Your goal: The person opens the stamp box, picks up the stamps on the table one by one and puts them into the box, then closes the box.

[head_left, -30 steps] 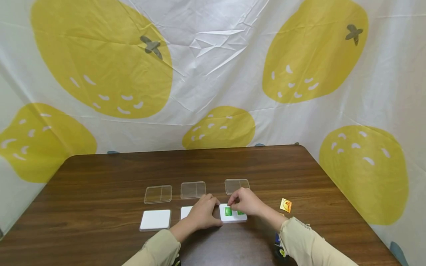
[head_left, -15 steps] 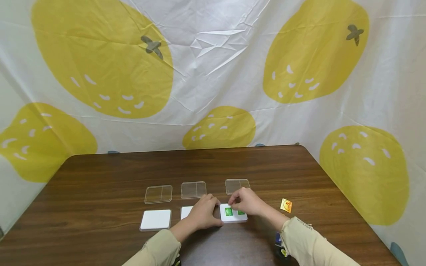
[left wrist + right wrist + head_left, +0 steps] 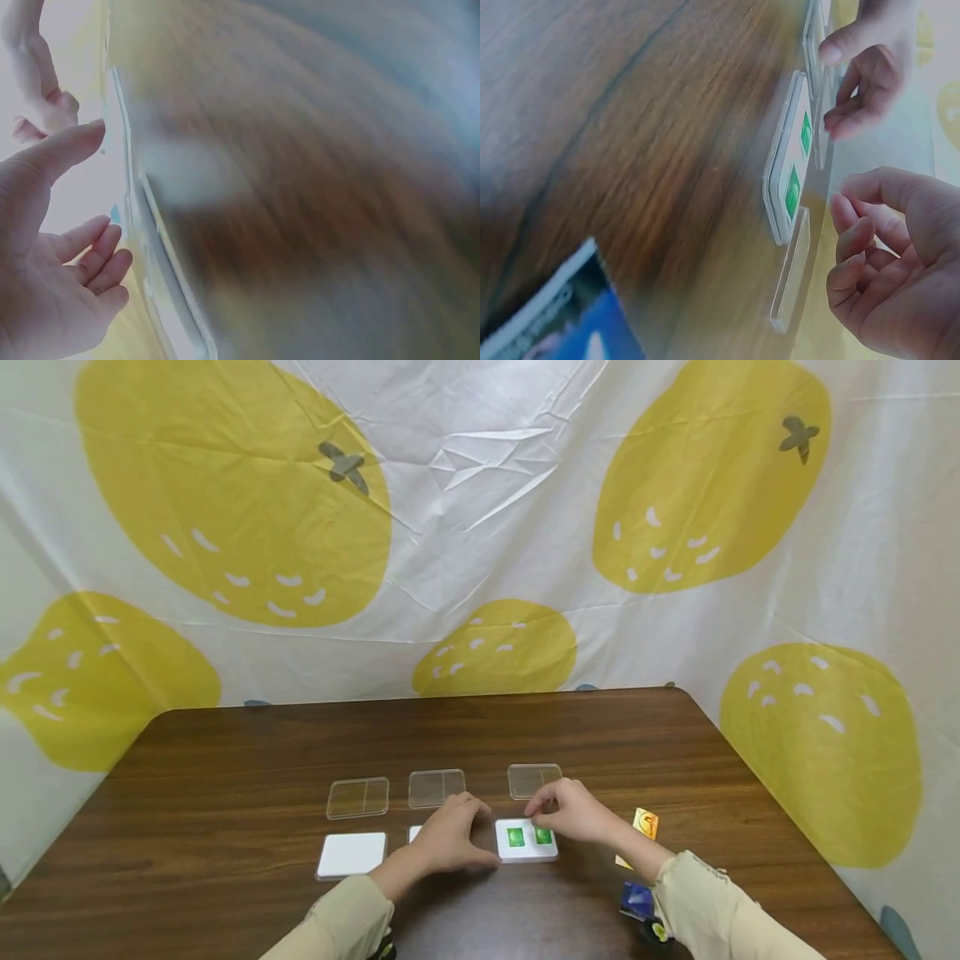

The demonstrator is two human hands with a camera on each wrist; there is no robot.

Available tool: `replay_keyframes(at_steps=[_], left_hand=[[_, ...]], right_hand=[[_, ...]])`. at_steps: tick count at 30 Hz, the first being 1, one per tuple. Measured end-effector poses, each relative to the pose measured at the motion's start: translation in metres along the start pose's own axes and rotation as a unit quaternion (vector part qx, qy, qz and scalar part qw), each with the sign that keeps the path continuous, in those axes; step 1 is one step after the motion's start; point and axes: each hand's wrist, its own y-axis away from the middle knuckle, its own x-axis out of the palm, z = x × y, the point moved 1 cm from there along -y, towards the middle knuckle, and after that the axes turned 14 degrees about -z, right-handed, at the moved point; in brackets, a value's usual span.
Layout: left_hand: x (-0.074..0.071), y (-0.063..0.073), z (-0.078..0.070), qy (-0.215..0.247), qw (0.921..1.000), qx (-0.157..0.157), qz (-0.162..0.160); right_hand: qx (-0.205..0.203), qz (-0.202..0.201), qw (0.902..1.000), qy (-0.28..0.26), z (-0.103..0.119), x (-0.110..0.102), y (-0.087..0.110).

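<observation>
A flat white rectangular piece lies on the table, bearing two green squares, a left one and a right one. My left hand hovers at its left side, thumb and fingers spread apart around nothing. Over the piece's upper right corner is my right hand. Its fingers are loosely bent and, in the right wrist view, this right hand shows nothing between them. A second white piece is mostly hidden behind my left hand. A third white piece lies further left.
Several clear plastic covers, left, middle and right, lie behind the white pieces. Orange-yellow cards and a dark blue card lie beside my right forearm. A fruit-print cloth hangs behind the table.
My left hand has drawn slightly left, off the white piece. My right hand has lifted and shifted right, uncovering more of the right green square. The blue card shows more.
</observation>
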Motion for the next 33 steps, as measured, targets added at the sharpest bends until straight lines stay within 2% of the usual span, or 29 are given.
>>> replay_keyframes(at_steps=[9, 14, 19, 26, 33], left_hand=[[-0.027, 0.018, 0.026, 0.003, 0.9998, 0.004, -0.019], [-0.04, 0.031, 0.041, -0.003, 0.9997, -0.008, -0.021], [-0.048, 0.042, 0.054, -0.012, 0.9996, -0.021, -0.016], [-0.052, 0.049, 0.059, -0.026, 0.9993, -0.02, -0.016], [-0.052, 0.048, 0.059, -0.03, 0.999, -0.031, -0.012]], right_hand=[[0.004, -0.005, 1.0, 0.006, -0.01, -0.012, 0.009], [0.021, -0.005, 0.9998, -0.004, -0.013, -0.021, 0.016], [0.034, -0.008, 0.9993, -0.016, -0.014, -0.035, 0.021], [0.07, -0.029, 0.997, -0.017, -0.027, -0.056, 0.031], [0.112, -0.056, 0.992, 0.016, -0.056, -0.078, 0.047]])
